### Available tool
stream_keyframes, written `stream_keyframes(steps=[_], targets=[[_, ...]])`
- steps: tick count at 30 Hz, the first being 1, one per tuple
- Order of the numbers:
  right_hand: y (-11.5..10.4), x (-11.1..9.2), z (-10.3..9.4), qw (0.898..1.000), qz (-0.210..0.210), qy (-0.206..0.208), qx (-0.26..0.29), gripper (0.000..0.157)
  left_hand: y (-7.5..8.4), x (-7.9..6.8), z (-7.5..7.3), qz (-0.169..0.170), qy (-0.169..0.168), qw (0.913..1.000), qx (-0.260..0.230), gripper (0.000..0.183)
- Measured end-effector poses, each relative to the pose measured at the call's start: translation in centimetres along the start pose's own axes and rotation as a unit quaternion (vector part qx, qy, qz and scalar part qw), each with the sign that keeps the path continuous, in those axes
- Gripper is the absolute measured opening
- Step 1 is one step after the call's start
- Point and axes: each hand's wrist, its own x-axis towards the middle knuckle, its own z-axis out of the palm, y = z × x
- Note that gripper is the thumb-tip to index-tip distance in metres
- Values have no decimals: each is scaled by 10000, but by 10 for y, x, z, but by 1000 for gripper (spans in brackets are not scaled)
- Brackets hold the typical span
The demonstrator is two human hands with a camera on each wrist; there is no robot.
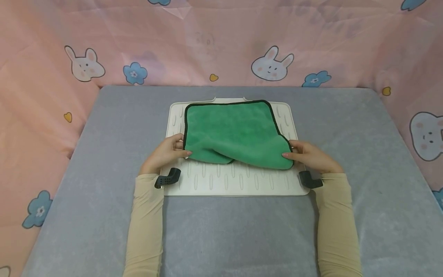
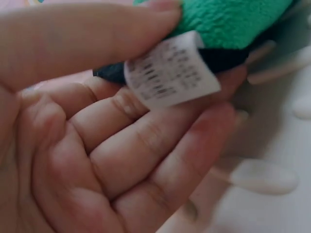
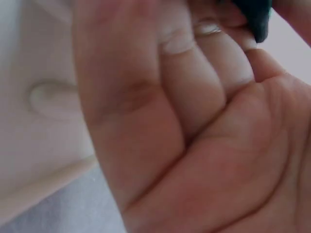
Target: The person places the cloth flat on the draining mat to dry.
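Observation:
A green cloth (image 1: 228, 127) with a black edge lies folded over a white ridged board (image 1: 238, 184), its near part raised and wavy. My left hand (image 1: 168, 152) pinches the cloth's left near corner between thumb and fingers. In the left wrist view, a white printed label (image 2: 167, 73) sticks out beside the left thumb, at the cloth's dark edge. On the other side, my right hand (image 1: 308, 154) pinches the right near corner, thumb on top. The right wrist view shows curled fingers and only a bit of dark edging (image 3: 257, 19).
The board lies on a table with a grey cover (image 1: 242, 234). Behind and at both sides hangs a pink curtain (image 1: 194, 46) printed with rabbits, flowers and hearts. A dark wrist device (image 1: 169, 178) sits at the left sleeve, and another dark device (image 1: 309, 180) at the right one.

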Motion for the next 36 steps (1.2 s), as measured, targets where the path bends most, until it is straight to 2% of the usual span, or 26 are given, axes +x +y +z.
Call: stream_keyframes(steps=[5,9,12,16,20,24,26,28,31,34,36], targets=[[0,0,0,9995,19,77,302,38,1,-2,-1,6,69,9996,-259,24],[0,1,0,9994,-14,140,316,28,1,-4,-1,-326,-10,9970,-698,23],[0,1,0,9996,-30,111,240,27,1,-5,-2,-524,18,9949,-866,24],[-1,1,0,9999,36,14,167,32,1,-6,-3,-581,26,9950,-807,26],[-3,0,1,9999,115,-54,80,34,3,-10,-3,-684,-135,9953,-667,37],[-2,-2,6,9998,214,-23,26,34,4,-19,0,-764,-390,9957,-343,55],[-1,-4,10,9999,142,37,36,33,5,-24,2,-715,-424,9965,-72,55],[2,-7,13,9998,33,150,157,30,6,-27,4,-613,-364,9974,141,51],[7,-11,17,9978,-87,336,557,23,6,-30,5,-639,-7,9975,307,43],[10,-15,21,9941,-64,472,975,17,3,-33,6,-840,312,9955,306,45],[11,-17,23,9932,17,507,1043,16,0,-35,6,-960,411,9940,334,48]])
